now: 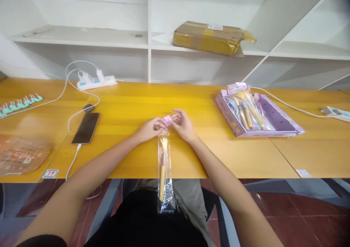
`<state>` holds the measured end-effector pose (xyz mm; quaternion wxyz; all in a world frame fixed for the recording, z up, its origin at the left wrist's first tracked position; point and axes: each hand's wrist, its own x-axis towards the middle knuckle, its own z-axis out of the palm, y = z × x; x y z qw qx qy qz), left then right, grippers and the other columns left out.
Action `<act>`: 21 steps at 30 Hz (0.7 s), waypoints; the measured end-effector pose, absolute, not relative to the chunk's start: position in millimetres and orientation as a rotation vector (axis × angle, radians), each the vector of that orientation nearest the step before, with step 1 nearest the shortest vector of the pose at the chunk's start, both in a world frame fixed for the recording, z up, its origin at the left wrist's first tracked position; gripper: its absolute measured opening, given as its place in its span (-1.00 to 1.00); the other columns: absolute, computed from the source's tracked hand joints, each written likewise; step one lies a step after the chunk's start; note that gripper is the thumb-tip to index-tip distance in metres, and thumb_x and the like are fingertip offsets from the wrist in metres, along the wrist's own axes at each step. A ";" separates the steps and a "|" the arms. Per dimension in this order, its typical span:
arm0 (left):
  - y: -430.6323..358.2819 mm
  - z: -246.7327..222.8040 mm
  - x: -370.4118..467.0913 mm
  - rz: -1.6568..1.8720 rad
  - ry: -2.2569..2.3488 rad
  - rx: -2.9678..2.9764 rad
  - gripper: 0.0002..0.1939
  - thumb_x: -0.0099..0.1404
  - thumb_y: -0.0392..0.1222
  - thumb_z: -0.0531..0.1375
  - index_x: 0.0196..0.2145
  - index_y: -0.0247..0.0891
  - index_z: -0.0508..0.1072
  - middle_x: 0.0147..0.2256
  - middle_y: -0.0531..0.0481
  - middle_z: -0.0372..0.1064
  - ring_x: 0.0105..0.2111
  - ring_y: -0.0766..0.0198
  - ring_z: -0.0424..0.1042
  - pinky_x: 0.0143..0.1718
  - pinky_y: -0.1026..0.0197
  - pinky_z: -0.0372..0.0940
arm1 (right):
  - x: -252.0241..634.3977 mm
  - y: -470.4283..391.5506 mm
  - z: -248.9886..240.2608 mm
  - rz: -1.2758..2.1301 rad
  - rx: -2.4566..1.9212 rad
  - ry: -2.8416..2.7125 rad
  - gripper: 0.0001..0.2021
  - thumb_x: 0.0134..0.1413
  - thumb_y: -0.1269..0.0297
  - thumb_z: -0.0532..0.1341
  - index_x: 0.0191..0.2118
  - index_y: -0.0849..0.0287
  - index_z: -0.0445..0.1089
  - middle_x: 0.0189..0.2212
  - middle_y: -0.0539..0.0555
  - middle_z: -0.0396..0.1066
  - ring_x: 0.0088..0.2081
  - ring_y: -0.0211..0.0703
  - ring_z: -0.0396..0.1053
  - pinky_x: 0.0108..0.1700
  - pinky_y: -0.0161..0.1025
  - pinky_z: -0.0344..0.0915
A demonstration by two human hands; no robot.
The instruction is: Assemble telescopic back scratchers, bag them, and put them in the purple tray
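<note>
A back scratcher [162,183] with a yellow claw head, metal shaft and yellow handle lies in a clear plastic sleeve [168,197]. The sleeve hangs over the table's front edge toward my lap. At its top end, my left hand [151,128] has its fingers pinched together on the plastic. Between both hands is a small pink card [167,120]. My right hand [183,124] grips the card's right side between thumb and fingers. Whether the card is fastened to the sleeve I cannot tell.
On the right stands a purple box [283,121] with several bagged back scratchers [247,112]. A phone [86,128] on a charging cable lies left, near a power strip [97,83]. An orange plastic packet [24,155] is far left; a taped carton [207,39] sits on the shelf.
</note>
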<state>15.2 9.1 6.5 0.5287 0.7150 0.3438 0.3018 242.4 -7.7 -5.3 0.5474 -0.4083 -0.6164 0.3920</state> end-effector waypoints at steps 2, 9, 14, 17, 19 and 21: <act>9.8 5.5 14.6 0.717 0.840 1.725 -0.57 0.34 -0.09 0.39 0.11 -0.23 0.46 -0.04 -0.13 0.69 -0.23 0.23 0.61 -0.21 0.23 0.38 | 243.1 -6.1 -7.5 0.921 -0.927 -1.466 -0.40 0.18 -0.08 0.50 0.20 -0.03 0.31 -0.17 0.04 0.53 -0.15 -0.09 0.53 -0.09 -0.12 0.49; 10.5 2.6 14.4 0.750 0.808 1.719 -0.59 0.34 -0.13 0.38 0.10 -0.22 0.47 -0.01 -0.15 0.67 -0.23 0.25 0.60 -0.23 0.25 0.36 | 245.2 -1.7 -11.0 0.934 -0.893 -1.435 -0.47 0.16 -0.02 0.53 0.12 -0.03 0.37 -0.23 0.00 0.57 -0.16 -0.09 0.57 0.00 -0.08 0.51; 9.2 4.3 15.0 0.766 0.803 1.728 -0.57 0.33 -0.14 0.38 0.11 -0.23 0.47 -0.01 -0.14 0.66 -0.28 0.29 0.56 -0.26 0.27 0.34 | 246.7 2.5 -13.3 1.062 -0.861 -1.372 -0.43 0.05 -0.06 0.59 0.05 0.00 0.39 -0.26 -0.02 0.59 -0.21 -0.12 0.58 -0.01 -0.09 0.54; 8.3 6.0 15.8 0.772 0.813 1.726 -0.58 0.32 -0.14 0.38 0.09 -0.24 0.48 -0.02 -0.15 0.66 -0.29 0.29 0.56 -0.28 0.27 0.34 | 248.8 2.6 -11.1 1.096 -0.875 -1.362 -0.42 0.02 -0.06 0.60 0.02 0.01 0.38 -0.25 -0.01 0.61 -0.19 -0.11 0.59 0.03 -0.08 0.55; 7.9 6.5 16.2 0.779 0.814 1.718 -0.58 0.31 -0.15 0.38 0.09 -0.24 0.48 -0.01 -0.15 0.66 -0.27 0.27 0.58 -0.27 0.27 0.36 | 250.3 2.0 -9.0 1.107 -0.886 -1.364 -0.42 0.01 -0.05 0.61 0.01 0.01 0.38 -0.25 0.00 0.61 -0.19 -0.11 0.59 0.04 -0.07 0.55; 7.7 6.6 16.3 0.785 0.804 1.697 -0.56 0.30 -0.16 0.39 0.11 -0.24 0.47 0.01 -0.18 0.66 -0.23 0.23 0.61 -0.25 0.25 0.38 | 251.5 1.4 -7.6 1.114 -0.892 -1.369 -0.43 0.01 -0.04 0.61 0.01 0.01 0.38 -0.25 0.00 0.61 -0.19 -0.11 0.59 0.03 -0.07 0.55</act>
